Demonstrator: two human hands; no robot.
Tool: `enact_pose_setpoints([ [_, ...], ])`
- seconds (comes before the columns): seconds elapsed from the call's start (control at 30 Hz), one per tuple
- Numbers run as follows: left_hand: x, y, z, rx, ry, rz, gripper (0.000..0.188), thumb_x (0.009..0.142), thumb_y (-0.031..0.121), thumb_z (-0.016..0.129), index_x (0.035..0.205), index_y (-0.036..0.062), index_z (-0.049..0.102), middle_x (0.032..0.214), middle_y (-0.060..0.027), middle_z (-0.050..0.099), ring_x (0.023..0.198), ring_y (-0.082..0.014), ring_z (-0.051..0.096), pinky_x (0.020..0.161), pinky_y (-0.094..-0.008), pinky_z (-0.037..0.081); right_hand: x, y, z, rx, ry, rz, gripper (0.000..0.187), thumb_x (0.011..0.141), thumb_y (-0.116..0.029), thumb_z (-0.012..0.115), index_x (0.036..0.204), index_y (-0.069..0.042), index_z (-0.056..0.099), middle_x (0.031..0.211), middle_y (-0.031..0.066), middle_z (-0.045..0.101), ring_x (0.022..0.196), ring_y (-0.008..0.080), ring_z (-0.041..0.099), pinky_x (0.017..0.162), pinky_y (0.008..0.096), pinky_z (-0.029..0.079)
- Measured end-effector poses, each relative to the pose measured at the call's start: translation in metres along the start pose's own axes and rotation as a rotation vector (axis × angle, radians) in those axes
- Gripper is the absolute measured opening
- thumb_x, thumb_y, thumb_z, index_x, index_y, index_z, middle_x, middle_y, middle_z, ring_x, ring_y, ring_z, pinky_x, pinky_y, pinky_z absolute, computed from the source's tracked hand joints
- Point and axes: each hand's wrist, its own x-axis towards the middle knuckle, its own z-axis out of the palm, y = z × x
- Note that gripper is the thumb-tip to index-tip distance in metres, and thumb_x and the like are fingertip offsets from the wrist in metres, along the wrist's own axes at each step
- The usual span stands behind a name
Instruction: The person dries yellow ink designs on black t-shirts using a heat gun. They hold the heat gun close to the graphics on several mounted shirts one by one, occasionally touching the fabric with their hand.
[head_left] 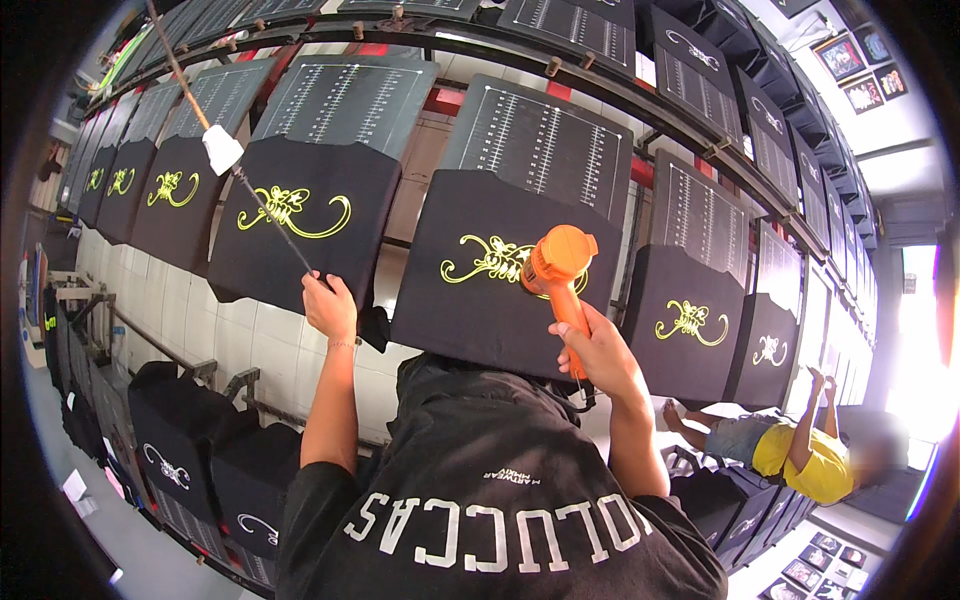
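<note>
My left hand (pixel 330 308) is closed on a dark cord (pixel 277 222), which rises up and left through a white cup-shaped piece (pixel 222 149). My right hand (pixel 606 356) grips the handle of an orange hair dryer (pixel 562 258). The dryer's round head is over a black shirt (pixel 470 318) spread on a dark board, covering part of its yellow-green print (pixel 490 260). Left of it, another black shirt (pixel 300 245) carries a similar print behind the cord.
Rows of dark boards (pixel 545 130) with white scale marks run along metal rails (pixel 640 95). Several black shirts (pixel 690 325) lie on them. More printed shirts (pixel 165 430) lie behind me at lower left. A person in a yellow shirt (pixel 815 462) stands at right with arms raised.
</note>
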Motion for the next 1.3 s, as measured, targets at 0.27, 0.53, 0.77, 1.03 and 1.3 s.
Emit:
enact_pose_setpoints([
  [0.27,0.002,0.001,-0.002,-0.022,-0.045,-0.026,0.025,0.095,0.025,0.058,0.110,0.0059,0.055,0.086,-0.0118,0.067,0.084,-0.0347,0.067,0.074,-0.0502,0.050,-0.010,0.009,-0.002,0.011,0.065,0.009,0.047,0.100,-0.019,0.060,0.140,0.001,0.048,0.086,0.0021,0.057,0.065,0.0083,0.059,0.060,0.0257,0.053],
  [0.53,0.002,0.001,-0.002,-0.034,-0.070,-0.041,0.025,0.095,0.024,0.058,0.111,0.0054,0.055,0.084,-0.0104,0.066,0.082,-0.0345,0.066,0.073,-0.0503,0.049,-0.019,0.015,-0.009,0.062,0.109,0.001,0.046,0.100,-0.018,0.061,0.140,0.001,0.049,0.086,0.0019,0.057,0.065,0.0082,0.059,0.061,0.0256,0.053],
  [0.77,0.003,0.005,-0.008,-0.054,-0.130,-0.061,0.025,0.095,0.022,0.057,0.112,0.0039,0.054,0.082,-0.0095,0.063,0.082,-0.0337,0.065,0.074,-0.0493,0.049,-0.023,0.022,-0.020,0.037,0.138,0.032,0.042,0.101,-0.017,0.056,0.138,0.003,0.049,0.104,0.0070,0.067,0.067,0.0088,0.060,0.063,0.0256,0.055],
  [1.03,0.003,0.009,-0.010,-0.061,-0.137,-0.081,0.025,0.095,0.022,0.057,0.112,0.0034,0.054,0.084,-0.0092,0.063,0.083,-0.0330,0.065,0.073,-0.0486,0.049,-0.020,0.031,-0.028,0.081,0.214,0.025,0.040,0.101,-0.015,0.055,0.136,0.003,0.050,0.105,0.0086,0.067,0.066,0.0089,0.060,0.062,0.0258,0.056],
  [1.3,0.003,0.008,-0.009,-0.045,-0.146,-0.089,0.028,0.095,0.023,0.057,0.114,0.0030,0.055,0.089,-0.0106,0.067,0.087,-0.0346,0.067,0.076,-0.0486,0.049,-0.011,0.033,-0.040,0.131,0.308,0.004,0.039,0.097,-0.016,0.061,0.131,0.003,0.054,0.086,0.0043,0.059,0.065,0.0095,0.060,0.059,0.0267,0.056],
])
